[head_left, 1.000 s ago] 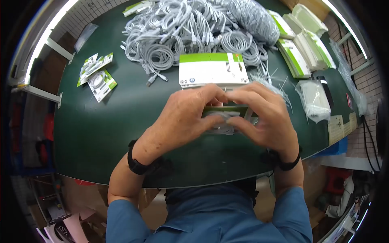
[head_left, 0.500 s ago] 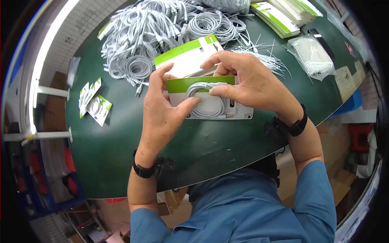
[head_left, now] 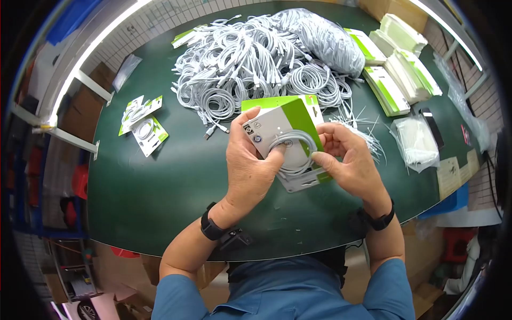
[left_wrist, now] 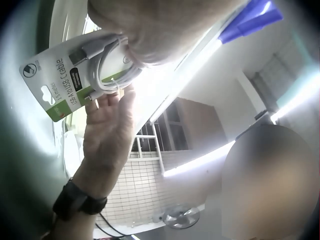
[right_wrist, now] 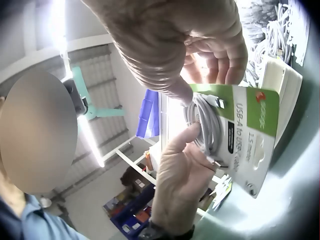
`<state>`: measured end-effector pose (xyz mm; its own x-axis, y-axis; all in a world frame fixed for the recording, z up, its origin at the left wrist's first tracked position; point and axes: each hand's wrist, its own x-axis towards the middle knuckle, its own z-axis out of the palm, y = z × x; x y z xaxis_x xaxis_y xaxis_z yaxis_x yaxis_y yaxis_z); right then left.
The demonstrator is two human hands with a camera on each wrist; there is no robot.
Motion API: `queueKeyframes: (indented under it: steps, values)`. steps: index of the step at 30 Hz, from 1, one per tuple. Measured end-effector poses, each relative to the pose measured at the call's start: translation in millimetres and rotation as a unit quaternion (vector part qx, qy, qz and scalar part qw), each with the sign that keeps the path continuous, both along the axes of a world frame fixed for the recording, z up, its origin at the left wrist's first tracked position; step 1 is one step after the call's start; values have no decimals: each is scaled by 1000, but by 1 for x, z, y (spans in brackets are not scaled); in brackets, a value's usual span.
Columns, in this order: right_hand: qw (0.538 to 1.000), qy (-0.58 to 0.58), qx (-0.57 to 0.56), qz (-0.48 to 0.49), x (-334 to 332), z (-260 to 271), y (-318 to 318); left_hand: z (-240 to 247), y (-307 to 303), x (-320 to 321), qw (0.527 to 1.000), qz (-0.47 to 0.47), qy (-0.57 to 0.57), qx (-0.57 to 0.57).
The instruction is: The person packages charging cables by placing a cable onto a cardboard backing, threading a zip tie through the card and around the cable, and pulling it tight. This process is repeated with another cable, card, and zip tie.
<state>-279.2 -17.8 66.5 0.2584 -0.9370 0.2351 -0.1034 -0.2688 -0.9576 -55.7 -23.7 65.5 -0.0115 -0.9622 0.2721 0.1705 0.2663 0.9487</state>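
Observation:
Both hands hold a white-and-green packaging card (head_left: 269, 124) with a coiled grey-white USB cable (head_left: 309, 140) on its face. The left hand (head_left: 249, 172) grips the card's left side, its thumb pressing inside the coil. At the other edge, the right hand (head_left: 353, 162) pinches card and cable, thumb in front. Print reading "USB-A to USB-C Cable" (left_wrist: 62, 80) shows in the left wrist view. A thin tie binds the coil there, and a plug (left_wrist: 82, 54) lies across the card. Behind the held card stands a stack of similar cards (head_left: 253, 104).
A big heap of coiled cables (head_left: 240, 66) fills the table's back, beside bagged cables (head_left: 330, 45). Carded cables (head_left: 149, 136) lie at left. At right are card stacks (head_left: 385, 93), loose thin white ties (head_left: 368, 133), a plastic bag (head_left: 417, 141) and a black object (head_left: 431, 128).
The card, edge-on a second ago, was turned face up, then rotated clockwise, so its green band now runs down the right side. Both hands keep hold. The head view has shifted too.

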Motion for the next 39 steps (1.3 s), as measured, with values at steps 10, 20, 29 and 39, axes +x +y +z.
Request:
queueKeyframes:
  steps: [10,20,29,39]
  values:
    - [997,-31,-53,-48,16,-9,-2,-24,-3,9,968,-21,-248,-41]
    - [996,30,-68,-51,16,-10,2,-10,5,11,981,-87,-175,10]
    - [999,-26,-48,-2,13,-14,-4,20,5,26,952,-173,-196,157]
    - [999,-41,24,21,0,-2,-7,-5,12,31,968,-193,-39,157]
